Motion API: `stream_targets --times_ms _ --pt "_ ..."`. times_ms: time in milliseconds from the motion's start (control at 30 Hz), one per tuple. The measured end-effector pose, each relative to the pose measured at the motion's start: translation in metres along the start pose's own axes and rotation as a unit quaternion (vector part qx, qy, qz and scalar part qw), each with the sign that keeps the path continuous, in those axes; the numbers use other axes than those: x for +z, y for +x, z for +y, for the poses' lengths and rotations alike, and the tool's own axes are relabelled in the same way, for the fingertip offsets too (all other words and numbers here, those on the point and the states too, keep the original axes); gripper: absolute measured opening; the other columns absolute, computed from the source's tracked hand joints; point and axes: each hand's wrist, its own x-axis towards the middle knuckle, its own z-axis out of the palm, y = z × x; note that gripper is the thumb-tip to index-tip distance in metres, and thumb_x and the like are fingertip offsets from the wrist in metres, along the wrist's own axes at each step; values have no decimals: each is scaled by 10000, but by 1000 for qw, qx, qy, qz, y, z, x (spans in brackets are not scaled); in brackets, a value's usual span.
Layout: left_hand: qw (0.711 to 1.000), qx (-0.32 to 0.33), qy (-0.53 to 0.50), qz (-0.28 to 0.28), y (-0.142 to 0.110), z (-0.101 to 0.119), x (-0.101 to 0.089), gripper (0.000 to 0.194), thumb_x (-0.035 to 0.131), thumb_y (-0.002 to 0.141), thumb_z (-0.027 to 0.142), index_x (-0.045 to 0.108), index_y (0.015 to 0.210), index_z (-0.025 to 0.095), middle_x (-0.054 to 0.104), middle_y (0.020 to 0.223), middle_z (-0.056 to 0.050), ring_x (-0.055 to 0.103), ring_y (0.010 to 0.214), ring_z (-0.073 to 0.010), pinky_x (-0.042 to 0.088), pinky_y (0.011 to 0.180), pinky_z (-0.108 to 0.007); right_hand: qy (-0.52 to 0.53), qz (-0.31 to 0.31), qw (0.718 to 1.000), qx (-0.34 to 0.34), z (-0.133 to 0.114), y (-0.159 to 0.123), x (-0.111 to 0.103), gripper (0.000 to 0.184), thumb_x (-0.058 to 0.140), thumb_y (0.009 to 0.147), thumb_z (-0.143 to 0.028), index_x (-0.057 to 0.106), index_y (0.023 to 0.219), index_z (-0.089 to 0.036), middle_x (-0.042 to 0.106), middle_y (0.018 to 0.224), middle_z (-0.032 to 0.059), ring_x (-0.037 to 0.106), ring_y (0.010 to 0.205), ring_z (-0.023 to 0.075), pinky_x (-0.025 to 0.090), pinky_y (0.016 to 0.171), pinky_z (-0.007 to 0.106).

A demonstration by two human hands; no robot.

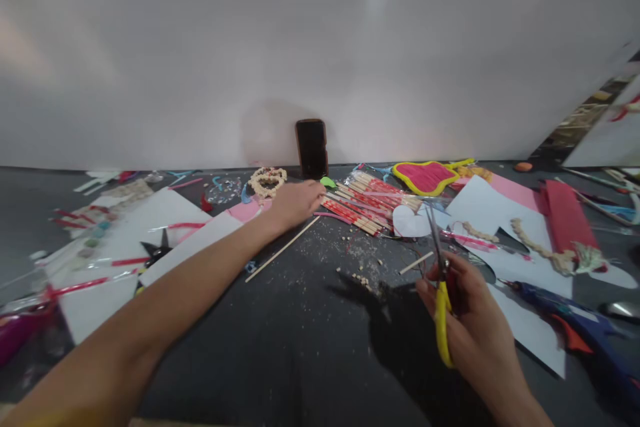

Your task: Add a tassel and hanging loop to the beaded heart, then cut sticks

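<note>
My right hand [470, 327] holds a pair of scissors [442, 320] with yellow handles, blades pointing up and away from me. Below the blades, close to my fingertips, lies a short piece of stick [416, 263]. My left hand [299, 204] reaches across to the middle back of the table, its fingers closed and bent downward; what they grip is hidden. Paper-wrapped chopsticks [367, 203] in red and white sleeves lie just right of it, beside a green leaf shape [328, 182]. One thin bare stick [283, 249] lies slantwise below this hand.
A phone [312, 148] leans against the white panel [320, 60]. Small cut bits [363, 280] litter the dark table. On the right are a blue glue gun [565, 310], white paper [525, 327] and a pink-and-yellow shape [427, 177]. White sheets [113, 300] and a beaded ring [267, 181] lie leftward.
</note>
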Motion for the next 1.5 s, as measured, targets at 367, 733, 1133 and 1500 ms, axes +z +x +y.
stream_targets --times_ms 367,733,1133,1500 --pt "984 106 -106 -95 -62 88 8 173 475 826 259 619 921 265 681 951 16 619 893 -167 434 692 -227 12 16 1000 -11 4 7 0 516 612 740 -425 453 1185 -217 574 841 21 542 679 144 471 642 282" --pt "990 31 -100 -90 -79 82 12 186 461 831 251 643 864 237 677 915 -43 623 864 -206 444 691 -270 6 35 999 5 -6 9 -6 492 582 751 -443 476 1154 -181 580 844 31 526 673 139 441 637 280" --pt "983 73 -159 -52 -73 113 12 191 468 824 289 649 869 249 671 935 -23 612 907 -206 455 728 -276 -15 22 1000 5 0 8 -5 480 574 758 -417 474 1166 -185 611 873 41 553 691 151 442 668 306" --pt "965 -37 -259 18 -104 82 -8 393 324 910 312 528 1208 158 618 1090 -86 572 997 -169 426 875 -267 -2 20 1000 -15 -14 3 -6 480 574 764 -442 467 1159 -191 557 788 2 496 629 131 428 608 280"
